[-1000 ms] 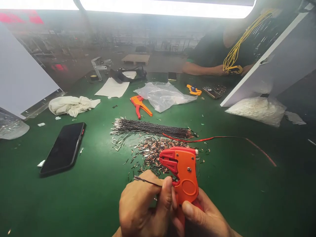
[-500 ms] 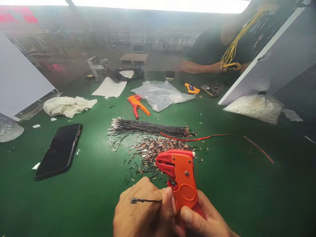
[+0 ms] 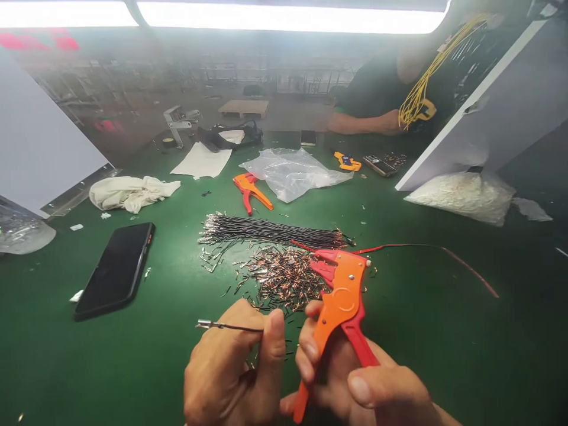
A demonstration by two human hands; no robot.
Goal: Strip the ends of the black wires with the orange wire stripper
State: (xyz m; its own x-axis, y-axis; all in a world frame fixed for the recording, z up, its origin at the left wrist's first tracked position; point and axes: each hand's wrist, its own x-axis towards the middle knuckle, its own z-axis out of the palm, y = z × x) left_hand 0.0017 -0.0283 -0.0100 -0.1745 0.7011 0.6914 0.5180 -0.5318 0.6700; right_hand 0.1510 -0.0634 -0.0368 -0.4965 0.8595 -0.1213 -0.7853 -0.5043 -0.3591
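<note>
Between thumb and fingers, my left hand pinches a short black wire with a metal terminal at its left end. My right hand is wrapped round the handles of an orange and red wire stripper, its jaws pointing left and its handles spread. Jaws and wire are apart. Behind the hands lies a pile of cut wire bits, black with copper ends. Past that pile is a row of black wires with terminals at the left. A red strip runs to the right of them.
A black phone lies at left near a white cloth. Farther back are a second wire stripper, a clear plastic bag and a yellow tool. A filled bag rests by the right panel. A person sits opposite.
The stripper has moved up and right, away from my left hand, and its handles now show spread. My left hand has shifted left with the wire.
</note>
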